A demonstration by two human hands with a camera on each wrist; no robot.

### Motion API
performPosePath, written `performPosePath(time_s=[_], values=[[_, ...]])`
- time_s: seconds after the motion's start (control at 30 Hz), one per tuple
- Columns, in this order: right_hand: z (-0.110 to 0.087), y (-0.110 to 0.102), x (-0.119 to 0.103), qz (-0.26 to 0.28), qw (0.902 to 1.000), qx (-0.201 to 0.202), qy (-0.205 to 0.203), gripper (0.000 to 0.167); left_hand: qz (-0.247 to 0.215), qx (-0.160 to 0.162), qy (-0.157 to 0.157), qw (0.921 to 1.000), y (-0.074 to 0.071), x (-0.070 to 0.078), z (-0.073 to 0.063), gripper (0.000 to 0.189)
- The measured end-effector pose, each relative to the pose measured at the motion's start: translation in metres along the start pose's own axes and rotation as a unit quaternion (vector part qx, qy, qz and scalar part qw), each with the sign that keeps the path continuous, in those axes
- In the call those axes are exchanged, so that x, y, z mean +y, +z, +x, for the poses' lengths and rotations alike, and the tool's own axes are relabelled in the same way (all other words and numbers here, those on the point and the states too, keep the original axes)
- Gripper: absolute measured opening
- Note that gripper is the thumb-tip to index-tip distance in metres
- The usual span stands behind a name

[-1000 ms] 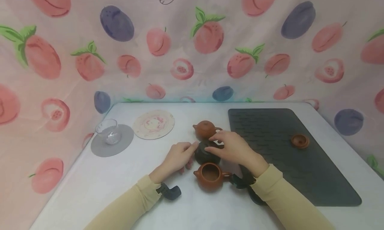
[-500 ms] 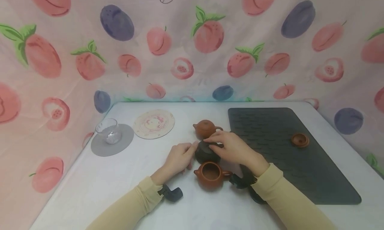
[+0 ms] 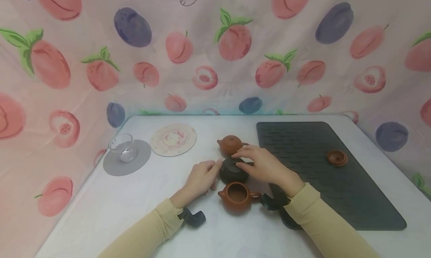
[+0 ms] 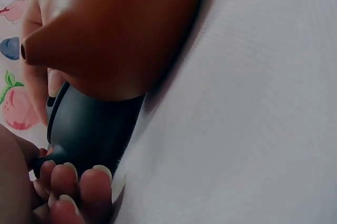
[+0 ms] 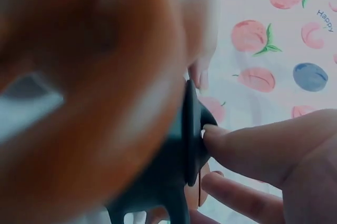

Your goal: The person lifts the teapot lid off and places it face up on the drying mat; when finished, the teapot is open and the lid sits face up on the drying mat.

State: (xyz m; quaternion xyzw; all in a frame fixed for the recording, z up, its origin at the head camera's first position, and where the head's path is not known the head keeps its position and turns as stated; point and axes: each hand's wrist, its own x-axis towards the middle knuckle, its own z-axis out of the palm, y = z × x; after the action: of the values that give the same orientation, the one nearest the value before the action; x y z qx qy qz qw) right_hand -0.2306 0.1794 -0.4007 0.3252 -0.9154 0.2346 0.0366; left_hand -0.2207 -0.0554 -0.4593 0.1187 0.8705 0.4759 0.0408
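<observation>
A black teapot [image 3: 232,174] stands mid-table between two brown clay teapots. My left hand [image 3: 201,175] pinches its spout [image 4: 45,160], with the fingers curled beside the pot's body in the left wrist view. From the right, my right hand [image 3: 264,166] reaches over the pot and pinches the knob of its black lid [image 5: 190,134]; the lid sits on the opening. The nearer brown teapot [image 3: 237,203] has no lid and its spout points left. Behind the black one, the other brown teapot [image 3: 231,145] has its lid on.
On the right lies a dark ridged mat [image 3: 303,138], bearing a small brown lid [image 3: 337,158]. A glass cup [image 3: 122,147] stands on a grey round coaster [image 3: 112,169] at the left. Beside it is a patterned round coaster [image 3: 188,138]. Fruit-printed cloth [image 3: 202,45] hangs behind the table.
My right hand's fingertips have shifted slightly over the lid of the black teapot. My left hand stays at the spout, and the teapots keep their places.
</observation>
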Motion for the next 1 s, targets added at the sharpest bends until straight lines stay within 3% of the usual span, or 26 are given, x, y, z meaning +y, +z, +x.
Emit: performPosePath(time_s=[0.13,0.47,1.0], values=[[0.0004,-0.0004,0.0013,0.005,1.0000,0.007,-0.005,0.023,-0.007,0.000,0.001,1.0000,-0.0004,-0.0003,0.0002,0.056],[0.0010,0.0015,0.0011,0.010,0.9997,0.004,-0.020,0.025,-0.010,-0.003,0.002,0.9999,-0.0008,0.0001,0.0000,0.056],[-0.0006,0.0049,0.0025,0.034,0.9993,0.012,-0.005,0.022,-0.002,-0.004,0.006,1.0000,-0.0004,-0.0013,0.0001,0.057]])
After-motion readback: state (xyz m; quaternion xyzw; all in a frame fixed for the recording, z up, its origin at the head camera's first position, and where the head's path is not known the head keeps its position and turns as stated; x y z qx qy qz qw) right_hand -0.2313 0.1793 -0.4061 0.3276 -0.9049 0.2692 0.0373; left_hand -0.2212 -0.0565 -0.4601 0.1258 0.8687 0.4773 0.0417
